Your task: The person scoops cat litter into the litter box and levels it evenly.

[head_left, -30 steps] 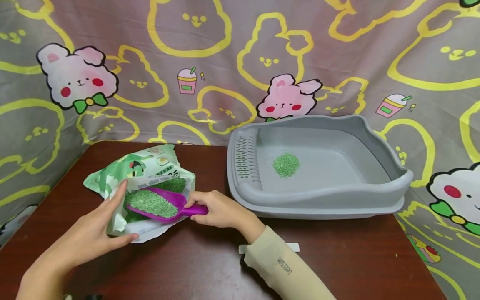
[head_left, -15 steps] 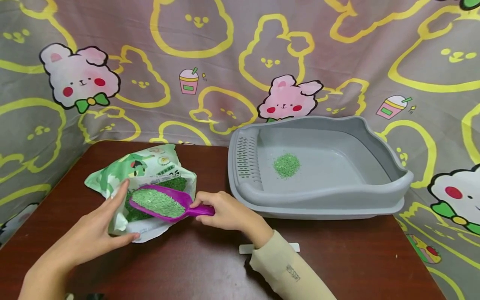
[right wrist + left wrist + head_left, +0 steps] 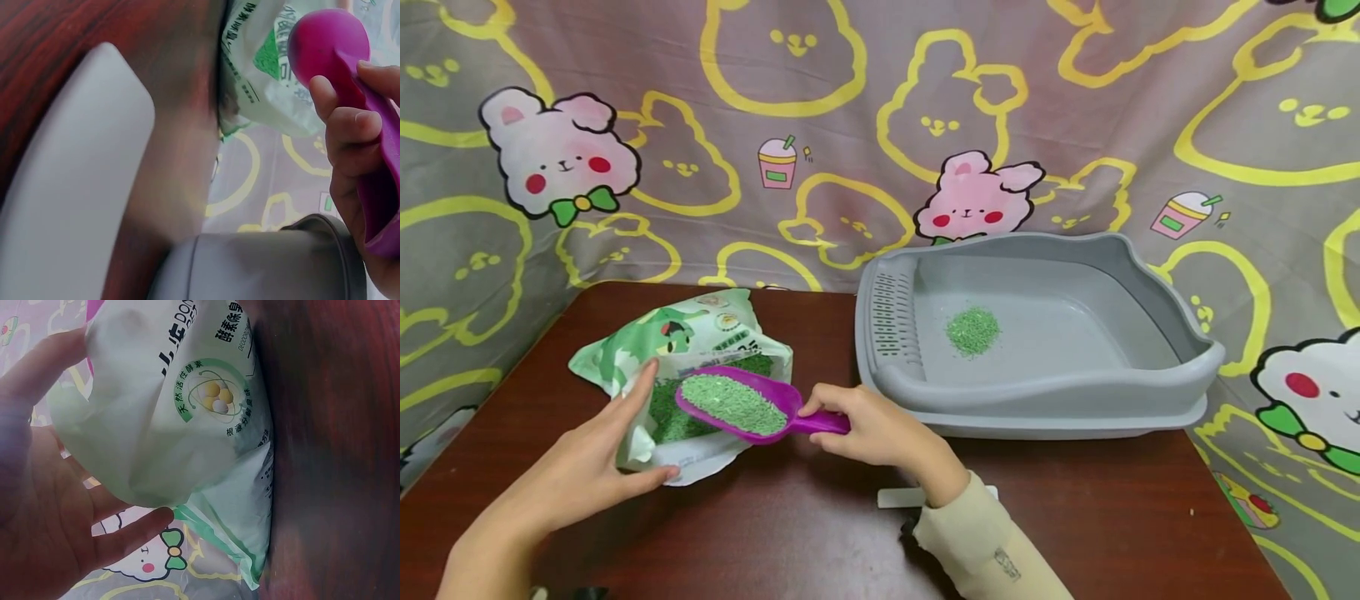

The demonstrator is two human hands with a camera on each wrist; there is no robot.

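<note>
In the head view my right hand [image 3: 868, 423] grips the handle of a purple scoop [image 3: 796, 402], heaped with green pellets [image 3: 733, 403]. The scoop is over the mouth of a green-and-white printed bag [image 3: 651, 333], which lies with its opening towards me and more green pellets inside. My left hand [image 3: 576, 462] is at the bag's near left edge, thumb and fingers spread wide against the opening. The left wrist view has those fingers [image 3: 134, 537] fairly straight beside the bag's wall [image 3: 187, 425]. From the right wrist, fingers curl round the purple handle [image 3: 381, 137].
A grey litter tray [image 3: 1037, 400] stands on the right of the brown table [image 3: 820, 533], with a small pile of green pellets [image 3: 973, 331] on its floor. A flat white piece [image 3: 901, 498] lies partly under my right forearm. A patterned curtain [image 3: 835, 83] hangs behind.
My right hand has drawn the loaded scoop to the right, partly out of the bag's mouth. The left hand and the bag have hardly moved.
</note>
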